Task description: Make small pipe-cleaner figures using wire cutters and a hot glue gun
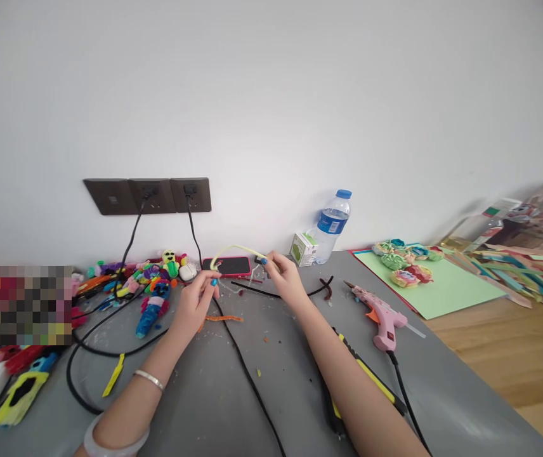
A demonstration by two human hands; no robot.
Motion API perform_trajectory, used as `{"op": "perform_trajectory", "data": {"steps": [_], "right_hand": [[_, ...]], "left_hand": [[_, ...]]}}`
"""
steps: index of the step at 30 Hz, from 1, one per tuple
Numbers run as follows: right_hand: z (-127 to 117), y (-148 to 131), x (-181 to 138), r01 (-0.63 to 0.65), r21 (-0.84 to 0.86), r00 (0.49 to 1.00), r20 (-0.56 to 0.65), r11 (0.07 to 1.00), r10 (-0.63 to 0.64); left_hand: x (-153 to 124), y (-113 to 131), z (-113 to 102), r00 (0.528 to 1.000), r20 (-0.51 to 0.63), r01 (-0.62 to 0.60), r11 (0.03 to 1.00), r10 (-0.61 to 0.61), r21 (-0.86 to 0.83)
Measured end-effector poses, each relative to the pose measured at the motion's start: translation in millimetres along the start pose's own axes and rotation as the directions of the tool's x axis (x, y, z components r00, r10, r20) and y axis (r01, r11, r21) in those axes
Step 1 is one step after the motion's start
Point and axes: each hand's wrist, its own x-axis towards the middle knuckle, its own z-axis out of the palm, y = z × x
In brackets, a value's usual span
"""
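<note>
A thin pale yellow pipe cleaner [234,247] arches between my two hands above the table. My left hand [196,297] is closed in a pinch on its left end. The other end is pinched between thumb and fingers of my right hand [281,277]. Behind the arch lies a phone in a pink case [233,267]. An orange pipe cleaner [224,318] rests on the table just below my left fingertips. Black pipe cleaners [257,291] lie beneath my right hand and wrist.
Right of my right arm lies a pink glue gun [385,317]; yellow-and-black tool handles [371,374] are partly under that forearm. A water bottle [332,225] and small box [304,249] stand by the wall. Fuzzy figures [152,311] and black cables [247,374] occupy the left and middle.
</note>
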Motion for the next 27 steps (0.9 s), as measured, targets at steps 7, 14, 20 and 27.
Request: {"op": "perform_trajectory", "data": {"steps": [7,14,20,27], "right_hand": [[0.5,-7.9,-4.5,0.107,-0.048,0.990,0.101,0.993,-0.101],[-0.9,-13.8,-6.6,0.203,0.023,0.971,0.127,0.979,-0.204],[0.3,-11.5,-7.4,0.182,0.031,0.967,0.176,0.983,-0.185],[0.4,-9.2,-6.8,0.096,0.098,0.972,0.207,0.991,-0.114]], "left_hand": [[1.5,-2.7,6.9,0.992,-0.081,0.053,0.907,-0.096,-0.418],[3.9,-1.8,5.3,0.969,-0.047,0.165,0.776,-0.243,-0.609],[5.7,-0.3,6.6,0.927,-0.030,0.225,0.621,-0.373,-0.751],[5.8,-2.5,6.4,0.918,-0.046,0.232,0.628,-0.393,-0.743]]}}
